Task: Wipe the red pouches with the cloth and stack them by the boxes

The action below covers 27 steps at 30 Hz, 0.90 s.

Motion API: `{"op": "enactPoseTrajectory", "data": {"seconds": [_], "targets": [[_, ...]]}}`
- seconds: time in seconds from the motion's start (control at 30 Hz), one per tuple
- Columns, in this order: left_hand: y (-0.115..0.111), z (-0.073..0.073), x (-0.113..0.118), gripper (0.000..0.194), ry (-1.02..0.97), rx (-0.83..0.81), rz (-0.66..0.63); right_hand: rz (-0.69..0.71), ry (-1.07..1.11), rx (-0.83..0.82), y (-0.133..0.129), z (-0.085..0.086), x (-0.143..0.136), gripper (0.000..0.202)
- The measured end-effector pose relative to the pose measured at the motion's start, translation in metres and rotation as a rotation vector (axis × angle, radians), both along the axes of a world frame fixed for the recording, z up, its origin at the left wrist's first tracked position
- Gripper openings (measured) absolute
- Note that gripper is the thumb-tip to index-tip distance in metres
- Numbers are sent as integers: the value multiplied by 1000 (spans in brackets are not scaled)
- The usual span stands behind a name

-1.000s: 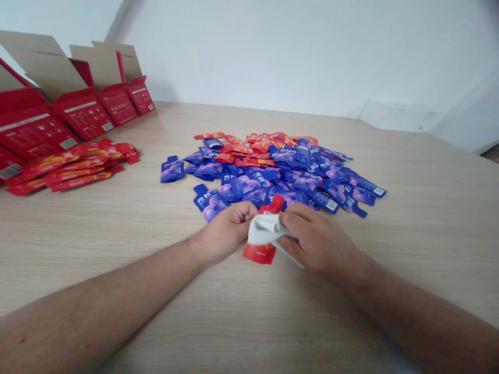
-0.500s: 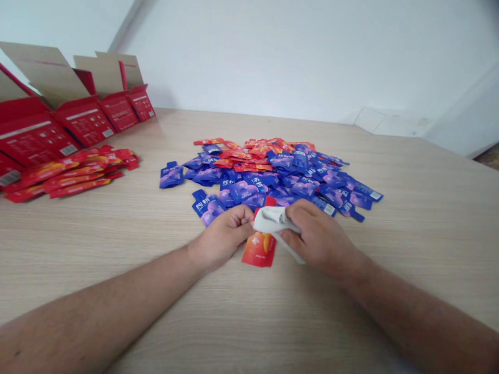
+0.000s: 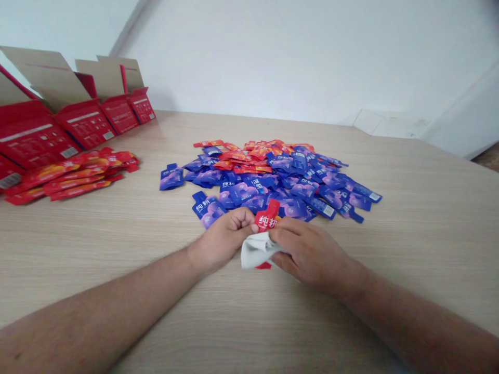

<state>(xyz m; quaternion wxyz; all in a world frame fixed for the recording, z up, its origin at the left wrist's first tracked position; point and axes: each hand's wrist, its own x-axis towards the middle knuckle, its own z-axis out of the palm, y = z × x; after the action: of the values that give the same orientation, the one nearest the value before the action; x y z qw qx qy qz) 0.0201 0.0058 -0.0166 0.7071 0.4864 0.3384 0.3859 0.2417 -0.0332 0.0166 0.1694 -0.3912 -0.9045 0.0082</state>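
Observation:
A red and orange pouch (image 3: 267, 220) is pinched at its left edge by my left hand (image 3: 226, 235). My right hand (image 3: 312, 252) is closed on a folded white cloth (image 3: 255, 250), which lies over the lower part of the pouch and hides most of it. The pouch's red neck points away from me. Just beyond my hands, a heap of blue and purple pouches (image 3: 245, 189) spreads over the wooden table (image 3: 187, 322), with red and orange pouches (image 3: 257, 150) on its far side.
At the left, several open red boxes (image 3: 88, 122) stand in a row with raised flaps. A pile of red pouches (image 3: 78, 174) lies in front of them. Behind the table is a white wall (image 3: 273, 57).
My right hand has moved the cloth down and slightly left over the pouch, uncovering the white lettering near its neck. My left hand has stayed nearly in place.

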Motion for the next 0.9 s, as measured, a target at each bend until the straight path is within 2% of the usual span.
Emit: {"op": "enactPoseTrajectory", "data": {"seconds": [0.1,0.13,0.3,0.33,0.47,0.5,0.63,0.67,0.8,0.83,0.9], "targets": [[0,0,0,40,-17,-12,13,-182,102,60,2,2,3,14],[0,0,0,40,-20,-17,23,-204,120,72,3,2,3,15],[-1,2,1,40,-12,-13,13,19,17,9,0,2,0,10],[-2,2,1,40,-11,-12,9,4,23,14,0,2,1,11],[-1,1,1,40,-12,-15,22,-212,140,83,3,2,4,13],[-1,0,1,40,-10,-15,26,-207,136,77,3,2,3,13],[-1,-1,0,39,-1,7,12,-10,9,-3,-2,2,-1,11],[-1,-1,0,39,0,15,8,-15,8,-1,-2,2,-1,11],[-1,1,0,40,-1,11,18,-226,126,77,1,2,2,14],[-1,1,0,41,-1,7,18,-225,130,77,1,2,2,14],[-1,1,0,41,11,14,19,-126,80,36,0,2,1,12]]}}
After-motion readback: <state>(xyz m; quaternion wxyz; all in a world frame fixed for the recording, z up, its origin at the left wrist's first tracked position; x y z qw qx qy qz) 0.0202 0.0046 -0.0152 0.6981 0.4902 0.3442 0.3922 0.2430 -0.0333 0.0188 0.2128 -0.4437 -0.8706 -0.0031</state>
